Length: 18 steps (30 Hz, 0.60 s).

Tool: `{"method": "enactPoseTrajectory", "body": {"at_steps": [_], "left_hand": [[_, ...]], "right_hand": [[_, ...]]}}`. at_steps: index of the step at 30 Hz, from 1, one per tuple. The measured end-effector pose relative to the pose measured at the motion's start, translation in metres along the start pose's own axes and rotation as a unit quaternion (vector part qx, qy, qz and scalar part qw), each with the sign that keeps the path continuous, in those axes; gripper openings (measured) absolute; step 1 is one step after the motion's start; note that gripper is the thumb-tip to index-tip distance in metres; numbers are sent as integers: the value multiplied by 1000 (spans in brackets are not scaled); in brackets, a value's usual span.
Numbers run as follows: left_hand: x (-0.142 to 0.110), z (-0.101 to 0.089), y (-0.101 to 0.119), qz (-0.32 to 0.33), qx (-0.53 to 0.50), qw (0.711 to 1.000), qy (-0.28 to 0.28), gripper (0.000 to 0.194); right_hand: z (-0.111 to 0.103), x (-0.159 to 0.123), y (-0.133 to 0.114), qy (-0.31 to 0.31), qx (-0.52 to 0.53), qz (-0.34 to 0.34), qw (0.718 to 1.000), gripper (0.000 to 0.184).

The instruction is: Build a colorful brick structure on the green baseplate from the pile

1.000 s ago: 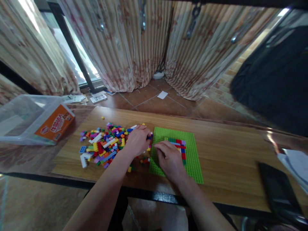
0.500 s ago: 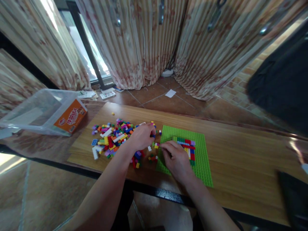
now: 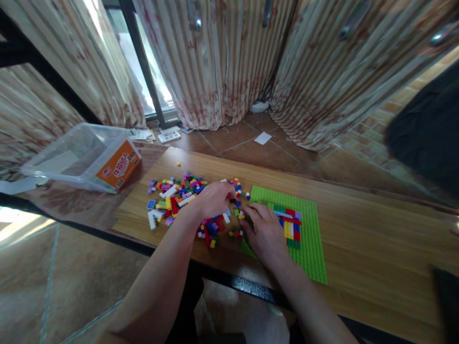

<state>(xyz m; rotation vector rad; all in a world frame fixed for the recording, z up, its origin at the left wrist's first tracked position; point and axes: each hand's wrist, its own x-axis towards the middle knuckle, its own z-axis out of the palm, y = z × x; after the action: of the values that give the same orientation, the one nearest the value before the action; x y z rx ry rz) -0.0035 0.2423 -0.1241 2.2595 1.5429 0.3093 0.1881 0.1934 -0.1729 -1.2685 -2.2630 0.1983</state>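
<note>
A green baseplate lies on the wooden table, with a small block of red, yellow, white, blue and green bricks built on it. Left of it spreads a pile of loose coloured bricks. My left hand rests on the right edge of that pile, fingers curled down among the bricks; what they pinch is hidden. My right hand lies over the baseplate's left edge, fingers bent toward the loose bricks, beside the built block.
A clear plastic tub with an orange label stands at the table's left. The table's front edge runs just below my forearms. Striped curtains and a tiled floor lie beyond. A dark object sits at the far right.
The view has swung left and down. My right hand slid left from the built block to the baseplate's left edge. My left hand stays at the pile's right edge.
</note>
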Motion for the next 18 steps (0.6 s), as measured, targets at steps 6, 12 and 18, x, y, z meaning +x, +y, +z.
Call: {"method": "enactPoseTrajectory", "body": {"at_steps": [6, 12, 18], "left_hand": [[-1, -2, 3, 12, -13, 1000, -4, 31], [-1, 1, 3, 28, 2, 1000, 2, 27], [2, 5, 0, -8, 30, 999, 20, 30]], "right_hand": [[1, 0, 0, 8, 20, -6, 1000, 13], [0, -3, -5, 0, 53, -22, 998, 11], [-1, -2, -6, 49, 91, -16, 995, 15]]}}
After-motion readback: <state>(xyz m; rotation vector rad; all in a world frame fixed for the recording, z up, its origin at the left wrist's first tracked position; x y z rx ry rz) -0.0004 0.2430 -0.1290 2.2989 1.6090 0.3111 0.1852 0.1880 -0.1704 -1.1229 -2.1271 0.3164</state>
